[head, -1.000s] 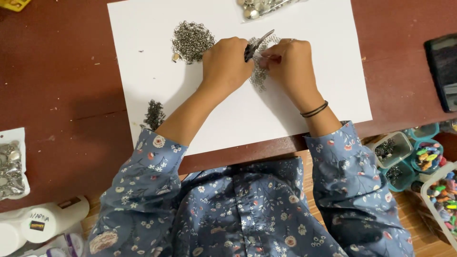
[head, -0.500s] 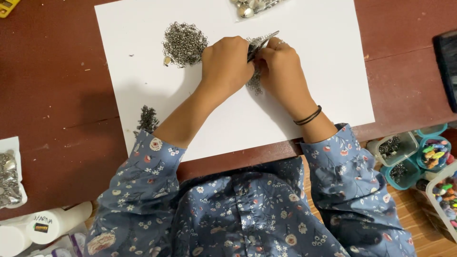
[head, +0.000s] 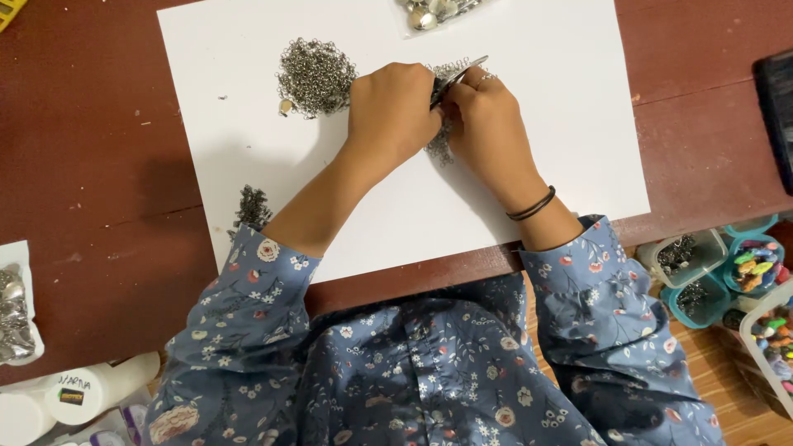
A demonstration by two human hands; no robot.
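Observation:
Both my hands meet over a white paper sheet (head: 545, 149) on a dark red table. My left hand (head: 392, 111) is closed around the dark handles of small pliers (head: 454, 81), whose metal tip points up and right. My right hand (head: 489, 124) pinches a strip of linked metal rings (head: 439, 147) that hangs down between the two hands. A loose pile of small silver rings (head: 314, 77) lies just left of my left hand. A black band circles my right wrist.
A smaller dark heap of rings (head: 250, 206) sits by my left elbow. A clear bag of round metal pieces (head: 434, 11) lies at the paper's top edge. Plastic boxes of coloured beads (head: 756, 272) stand low right; white bottles (head: 91, 388) and a bag of metal pieces (head: 15, 318) low left.
Both hands have stayed together on the ring strip with only small shifts; the view has drifted slightly.

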